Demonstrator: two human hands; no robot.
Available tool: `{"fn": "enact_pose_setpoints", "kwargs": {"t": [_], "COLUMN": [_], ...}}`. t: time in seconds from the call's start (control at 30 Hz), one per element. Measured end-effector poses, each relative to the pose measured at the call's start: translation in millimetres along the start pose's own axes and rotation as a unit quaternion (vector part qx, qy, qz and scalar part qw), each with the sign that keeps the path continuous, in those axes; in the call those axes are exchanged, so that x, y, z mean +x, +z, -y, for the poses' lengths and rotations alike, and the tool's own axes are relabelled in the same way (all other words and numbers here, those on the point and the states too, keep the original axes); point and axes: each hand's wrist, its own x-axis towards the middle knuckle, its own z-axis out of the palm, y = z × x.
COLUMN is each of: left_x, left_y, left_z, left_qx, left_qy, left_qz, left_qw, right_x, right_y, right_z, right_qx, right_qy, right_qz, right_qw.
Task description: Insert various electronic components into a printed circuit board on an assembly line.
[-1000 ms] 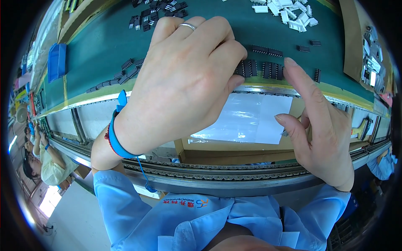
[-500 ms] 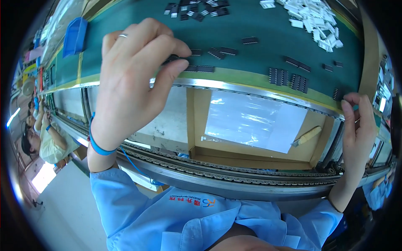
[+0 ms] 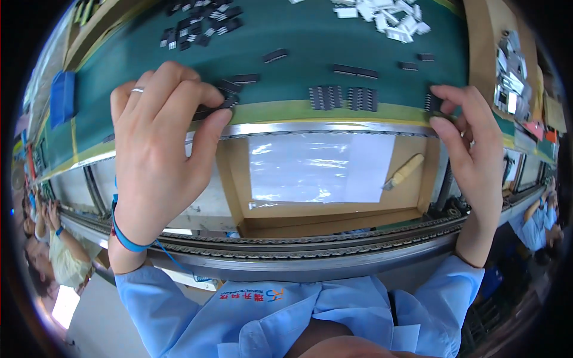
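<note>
My left hand (image 3: 164, 128), with a ring and a blue wrist strap, reaches over the near edge of the green mat. Its thumb and forefinger pinch at a black IC chip (image 3: 206, 111) by the yellow-green strip, partly hidden by the fingers. More black chips (image 3: 243, 79) lie just beyond its fingertips. My right hand (image 3: 474, 128) has thumb and forefinger at the two ends of a dark IC chip (image 3: 428, 102) standing near the mat's right side. Between the hands, two blocks of chips (image 3: 325, 98) sit side by side along the strip.
Black three-legged components (image 3: 200, 27) and white connectors (image 3: 388, 18) are heaped at the back. A blue bin (image 3: 62, 98) stands at left. Below the metal rail, a cardboard tray (image 3: 328, 213) holds a clear plastic bag (image 3: 298, 170) and a wooden-handled tool (image 3: 404, 172). Co-workers sit at both sides.
The view has shifted, so the mat and its parts appear farther left. My right hand has moved up onto the mat, finger and thumb now around the chip. The left hand stays by the chips.
</note>
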Motion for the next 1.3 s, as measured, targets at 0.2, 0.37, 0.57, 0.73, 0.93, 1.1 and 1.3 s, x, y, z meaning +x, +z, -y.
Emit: {"fn": "enact_pose_setpoints", "kwargs": {"t": [0.2, 0.37, 0.57, 0.73, 0.93, 1.1, 1.3], "left_x": [-1.6, 4.0, 11.5, 11.7, 16.6, 21.1, 31.7], "left_y": [-0.1, -9.7, -8.2, -6.3, -7.0, -1.0, 7.5], "left_z": [-8.1, -9.5, 3.9, 13.4, 11.0, 1.7, -14.1], "left_qx": [0.029, -0.003, -0.032, -0.048, -0.054, -0.079, -0.123], "left_qy": [-0.035, -0.022, 0.049, 0.071, 0.059, 0.029, 0.067], "left_qz": [0.02, 0.044, 0.053, 0.066, 0.04, 0.048, 0.033], "left_qw": [0.999, 0.999, 0.997, 0.994, 0.996, 0.995, 0.99], "right_x": [-0.3, 0.6, 4.2, 7.8, 8.7, 10.5, 14.7], "right_y": [1.0, 3.2, 14.6, 11.4, 7.6, 5.3, 11.8], "right_z": [-5.1, -5.9, -10.4, -1.3, -2.0, -8.1, -6.8], "right_qx": [0.01, -0.006, -0.031, -0.01, -0.001, 0.004, 0.008], "right_qy": [0.025, 0.01, -0.112, -0.034, -0.022, -0.06, -0.082], "right_qz": [-0.002, -0.015, -0.054, -0.032, -0.022, -0.007, -0.03], "right_qw": [1.0, 1.0, 0.992, 0.999, 1.0, 0.998, 0.996]}}
